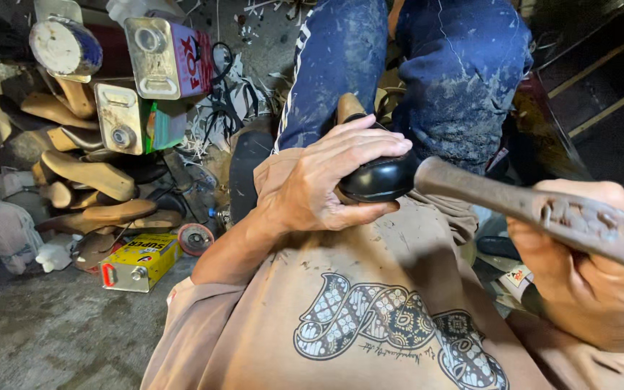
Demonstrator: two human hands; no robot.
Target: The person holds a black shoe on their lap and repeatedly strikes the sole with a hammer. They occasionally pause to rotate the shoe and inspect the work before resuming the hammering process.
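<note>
Grey concrete floor [52, 332] covers the left side of the head view, littered with scraps and workshop clutter. A heap of wooden shoe forms [84, 173] lies at the left, with several metal cans [164, 58] stacked above it and a yellow can [141, 261] lying on its side near the bottom of the heap. A small round tin [195, 238] sits just beside the yellow can. The person is seated, with knees in stained blue trousers [464, 65] raised at the top of the view and a beige printed shirt [370, 310] filling the lower centre. The left hand [323, 180] is clamped over a black shoe [380, 177], which rests on the lap between the knees; the fingers wrap over the top of the shoe and the thumb lies along its lower edge, so only the rounded black end shows past the fingertips. The right hand [586, 267] is closed around the handle of a hammer [536, 209] at the right edge. The hammer reaches leftward from that hand, and its far end meets the exposed end of the shoe, just beside the left fingertips. The two hands are well apart, with the shoe lying under the left hand and up and to the left of the right hand.
</note>
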